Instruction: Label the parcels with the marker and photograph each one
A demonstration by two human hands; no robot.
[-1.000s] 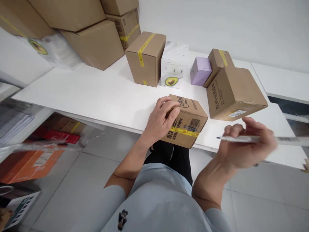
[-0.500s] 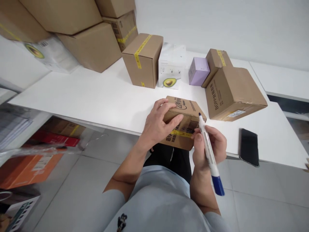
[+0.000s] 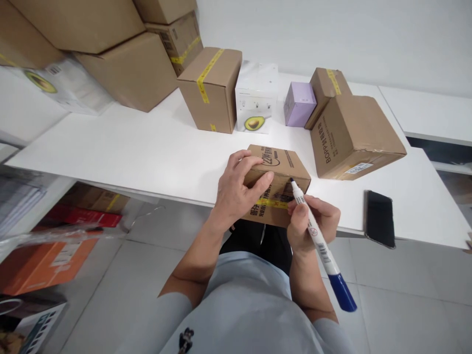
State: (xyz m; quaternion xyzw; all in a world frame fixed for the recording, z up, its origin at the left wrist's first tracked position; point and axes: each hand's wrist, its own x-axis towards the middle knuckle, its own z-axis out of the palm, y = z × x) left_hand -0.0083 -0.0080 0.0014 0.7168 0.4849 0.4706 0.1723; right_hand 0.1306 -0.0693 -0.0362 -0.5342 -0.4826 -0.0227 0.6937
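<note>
1. The left hand [image 3: 236,191] clasps the small carton [image 3: 273,215], fingers curled over its printed top and thumb pressed on the side with yellow tape.
2. The right hand [image 3: 311,223] pinches a white marker [image 3: 322,248] between thumb and fingers, its blue end pointing down and away. The dark tip is at the carton's taped side, near the upper edge; whether it touches is unclear.
3. The carton sits at the near edge of the bench [image 3: 140,152], in front of the person's body.
4. To the right, a dark phone [image 3: 380,219] lies at the bench edge, near a larger carton [image 3: 359,130] with black lettering.
5. Behind stand a purple box [image 3: 299,104], a white avocado box [image 3: 255,98] and a tall taped carton [image 3: 210,91].
6. Stacked cartons [image 3: 129,69] fill the far left.
</note>
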